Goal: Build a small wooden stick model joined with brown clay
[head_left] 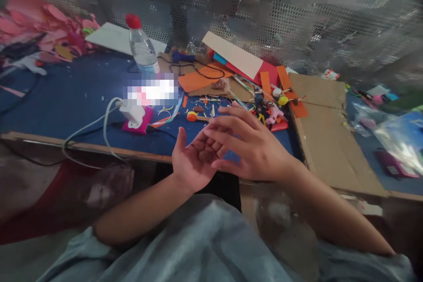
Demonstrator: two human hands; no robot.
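Observation:
My left hand (194,164) is turned palm up at the table's front edge, thumb raised and fingers loosely stretched. Over its fingers hovers my right hand (256,152), palm down with fingers spread. The two hands overlap, and I cannot tell whether they touch. I see no object held in either; shadow darkens the left palm. Just beyond the fingertips lie an orange-and-yellow round piece (191,116) with a wooden stick, and a pink plastic piece (275,115) beside a red piece (280,126).
A water bottle (142,46) with a red cap stands at the back left. Nearer is a pink power strip (145,124) with a white charger (131,112) and cables. Flattened cardboard (325,136) covers the right side. Orange sheets (201,76) lie behind the scattered craft scraps.

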